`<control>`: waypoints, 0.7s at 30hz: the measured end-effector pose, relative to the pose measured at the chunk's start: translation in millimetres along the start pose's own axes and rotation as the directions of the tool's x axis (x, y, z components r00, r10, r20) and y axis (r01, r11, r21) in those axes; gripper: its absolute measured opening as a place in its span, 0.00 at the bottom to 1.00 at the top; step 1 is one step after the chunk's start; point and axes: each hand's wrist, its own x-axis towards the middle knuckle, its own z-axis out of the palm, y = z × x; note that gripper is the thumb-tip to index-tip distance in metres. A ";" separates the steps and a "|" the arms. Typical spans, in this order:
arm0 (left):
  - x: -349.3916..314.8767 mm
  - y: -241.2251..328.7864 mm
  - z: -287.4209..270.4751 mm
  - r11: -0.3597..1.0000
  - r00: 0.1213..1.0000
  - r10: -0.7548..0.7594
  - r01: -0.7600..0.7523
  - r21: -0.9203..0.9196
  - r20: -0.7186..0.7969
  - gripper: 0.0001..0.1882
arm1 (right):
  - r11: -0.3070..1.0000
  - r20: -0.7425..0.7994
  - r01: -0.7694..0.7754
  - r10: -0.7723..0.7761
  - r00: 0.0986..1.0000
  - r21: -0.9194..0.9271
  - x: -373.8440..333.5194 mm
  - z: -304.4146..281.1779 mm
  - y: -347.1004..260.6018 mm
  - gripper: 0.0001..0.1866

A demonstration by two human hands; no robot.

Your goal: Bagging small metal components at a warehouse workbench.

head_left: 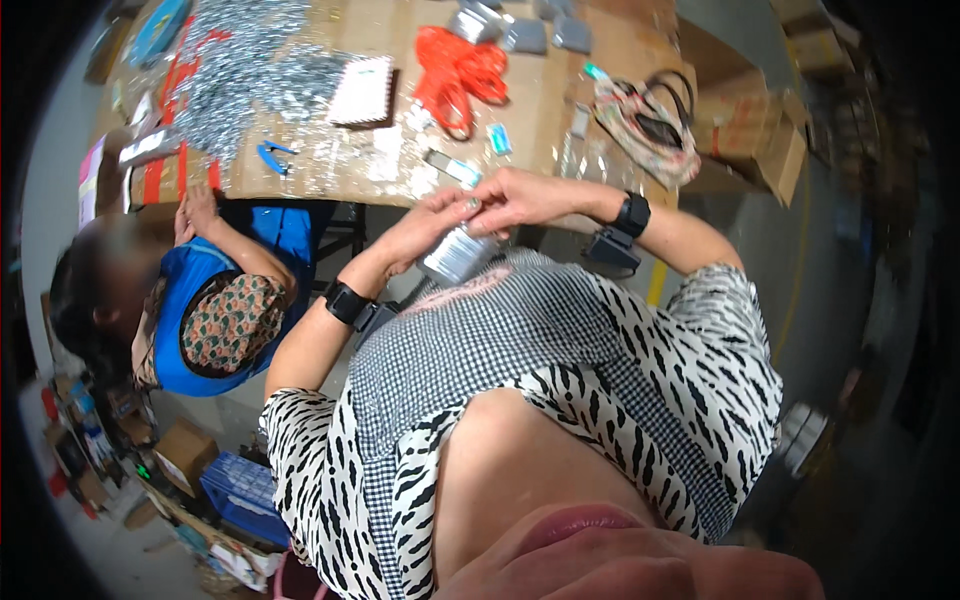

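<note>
My left hand (428,232) and my right hand (520,200) meet at the table's near edge, in front of my chest. Both are closed on a shiny silvery packet (455,257), and its lower part shows beneath the fingers. The fingertips come together at the packet's upper end. Just beyond them, on the table, lie a small white and light-blue piece (460,172) and a small bright-blue packet (500,139). What the silvery packet contains cannot be made out.
A heap of small silvery metal pieces (240,85) covers the table's left. Around it lie blue nippers (272,157), a notebook (362,90), a red plastic bag (455,75), grey packets (525,37) and a patterned pouch (645,135). A co-worker in a blue apron (190,345) sits left.
</note>
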 end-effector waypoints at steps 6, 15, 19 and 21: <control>46.2 -23.5 -5.2 0.995 0.999 0.001 0.004 0.102 -0.046 0.21 | 0.997 -0.040 0.010 -0.007 0.999 0.075 -7.7 -17.7 52.7 0.12; 54.1 -35.6 -14.0 0.995 0.999 -0.036 0.039 0.095 -0.033 0.22 | 0.991 -0.355 -0.086 0.045 0.934 -0.102 -18.3 -79.5 124.1 0.13; 58.2 -39.9 -14.5 0.995 0.999 -0.050 0.051 0.082 -0.016 0.22 | 0.599 -0.691 -0.414 -0.354 0.631 -0.685 -49.7 -155.4 203.6 0.13; 61.0 -41.4 -15.5 0.995 0.999 -0.051 0.052 0.082 -0.019 0.22 | 0.540 -0.646 -0.417 -0.353 0.677 -0.731 -55.4 -165.8 209.7 0.13</control>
